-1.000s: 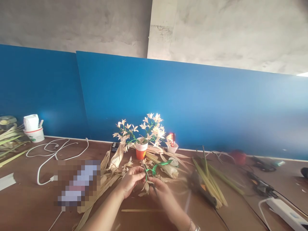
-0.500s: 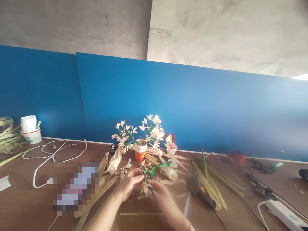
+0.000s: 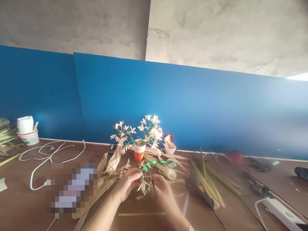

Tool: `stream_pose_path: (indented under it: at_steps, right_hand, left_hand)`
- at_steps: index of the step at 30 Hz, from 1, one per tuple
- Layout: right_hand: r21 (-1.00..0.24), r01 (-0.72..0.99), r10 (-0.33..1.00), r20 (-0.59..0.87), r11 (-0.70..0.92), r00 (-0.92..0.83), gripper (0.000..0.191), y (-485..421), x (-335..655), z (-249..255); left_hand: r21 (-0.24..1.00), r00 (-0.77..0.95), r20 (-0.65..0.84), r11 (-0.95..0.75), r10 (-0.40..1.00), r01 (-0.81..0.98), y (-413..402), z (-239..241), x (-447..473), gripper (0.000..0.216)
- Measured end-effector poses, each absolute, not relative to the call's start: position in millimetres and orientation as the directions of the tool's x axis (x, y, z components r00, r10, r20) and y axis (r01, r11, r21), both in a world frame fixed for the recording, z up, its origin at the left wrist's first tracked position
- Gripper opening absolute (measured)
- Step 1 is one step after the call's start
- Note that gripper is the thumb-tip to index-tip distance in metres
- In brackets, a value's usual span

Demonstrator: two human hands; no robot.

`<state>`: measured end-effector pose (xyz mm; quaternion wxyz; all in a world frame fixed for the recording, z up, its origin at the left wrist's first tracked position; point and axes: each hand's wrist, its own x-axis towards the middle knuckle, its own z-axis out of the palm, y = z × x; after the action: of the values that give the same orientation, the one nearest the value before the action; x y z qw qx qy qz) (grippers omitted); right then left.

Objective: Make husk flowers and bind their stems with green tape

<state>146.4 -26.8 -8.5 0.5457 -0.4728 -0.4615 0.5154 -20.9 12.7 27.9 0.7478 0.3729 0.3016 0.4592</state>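
One sprig (image 3: 143, 187), brown table (image 3: 21, 208), blue panels (image 3: 168, 106)

Bright daylight, soft right-side blur.

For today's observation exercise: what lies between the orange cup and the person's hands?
In the head view: green ribbon curling up from the held flower sprig, and pale dried husks.

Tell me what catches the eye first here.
A bright blue panel wall fills the background behind the wooden table. At the table's middle stands an orange cup of pale flowers. Nearer the camera, the left hand and right hand pinch a small pale sprig trailing green ribbon.
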Motion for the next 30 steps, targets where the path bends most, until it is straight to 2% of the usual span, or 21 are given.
stream_pose_path:
  at_steps: [6, 12, 18, 24, 30]
  right_hand:
    - [-0.984, -0.175, 0.999, -0.032, -0.035, -0.019, 0.048, -29, 148, -4]
    - [-0.987, -0.135, 0.990, -0.070, -0.087, -0.121, 0.043, -38, 145, 5]
    - [-0.972, -0.174, 0.968, -0.117, -0.157, -0.222, 0.041, -46, 148, 14]
    - [-0.984, -0.041, 0.972, -0.165, -0.174, -0.168, 0.045, -50, 146, 22]
    - [-0.977, -0.111, 0.967, -0.160, -0.184, -0.199, 0.044, -51, 147, 20]
  left_hand:
    - [0.842, 0.393, -0.124, 0.306, 0.911, -0.444, 14, 27, -22, 0.022]
    - [0.855, 0.384, -0.118, 0.290, 0.916, -0.429, 12, 29, -21, 0.022]
    - [0.852, 0.310, -0.119, 0.257, 0.943, -0.455, 14, 29, -22, 0.022]
    - [0.859, 0.297, -0.106, 0.238, 0.949, -0.453, 15, 27, -22, 0.017]
    - [0.853, 0.314, -0.096, 0.241, 0.944, -0.463, 14, 28, -22, 0.017]
